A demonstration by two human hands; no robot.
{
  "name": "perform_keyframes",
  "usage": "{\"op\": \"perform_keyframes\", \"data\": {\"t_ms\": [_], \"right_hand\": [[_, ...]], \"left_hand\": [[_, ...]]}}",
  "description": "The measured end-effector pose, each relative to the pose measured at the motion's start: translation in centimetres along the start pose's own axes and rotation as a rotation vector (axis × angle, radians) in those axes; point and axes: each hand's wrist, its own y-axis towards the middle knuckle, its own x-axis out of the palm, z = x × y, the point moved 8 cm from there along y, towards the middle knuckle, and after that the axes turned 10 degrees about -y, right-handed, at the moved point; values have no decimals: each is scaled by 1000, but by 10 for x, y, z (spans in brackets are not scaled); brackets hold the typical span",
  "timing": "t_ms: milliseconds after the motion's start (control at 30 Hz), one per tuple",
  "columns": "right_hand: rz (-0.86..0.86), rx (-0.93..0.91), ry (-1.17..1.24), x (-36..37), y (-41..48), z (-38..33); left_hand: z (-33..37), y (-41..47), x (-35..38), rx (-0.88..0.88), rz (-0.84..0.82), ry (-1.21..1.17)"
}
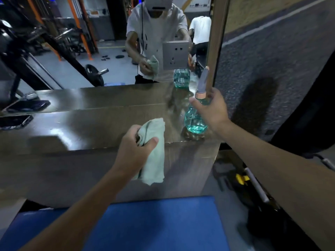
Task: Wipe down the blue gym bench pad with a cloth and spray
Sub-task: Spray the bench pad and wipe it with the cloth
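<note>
above the near edge of the dark ledge (72, 131), the left hand (134, 149) gripped a pale green cloth (155, 156). the cloth was bunched in the fist and its loose end hung down in front of the ledge face. i think it was held so to be ready for wiping without dragging on anything. to the right, the right hand (212, 109) had thumb and fingers curled round the thin neck of the spray bottle (194, 120), just under the grey trigger head, a natural place for lifting and squeezing. the bottle stood upright close to the right end of the ledge, near the mirror (72, 51). i could not tell if its base had left the surface. the blue bench pad (154, 223) lay near, below both arms, and nothing touched it, so the wiping seemed not yet begun. a phone (15, 120) lay at the far left of the ledge, well apart. the way from bottle down to pad looked open; only the ledge corner would need care.
</note>
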Motion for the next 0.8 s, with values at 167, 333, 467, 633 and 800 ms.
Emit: {"op": "perform_keyframes", "data": {"t_ms": [167,333,467,633,800], "right_hand": [[27,-77,-31,13,7,-17],[39,-228,-115,5,-61,-44],[49,-179,46,-3,-140,-45],[-151,174,228,57,-245,55],[-168,505,275,132,-337,199]], "left_hand": [[-2,2,-1,84,-73,53],[-37,-13,-20,68,-183,51],[-91,-35,-29,-7,-311,55],[-206,-70,-9,-62,-477,161],[-350,-122,20,-172,-475,313]]}}
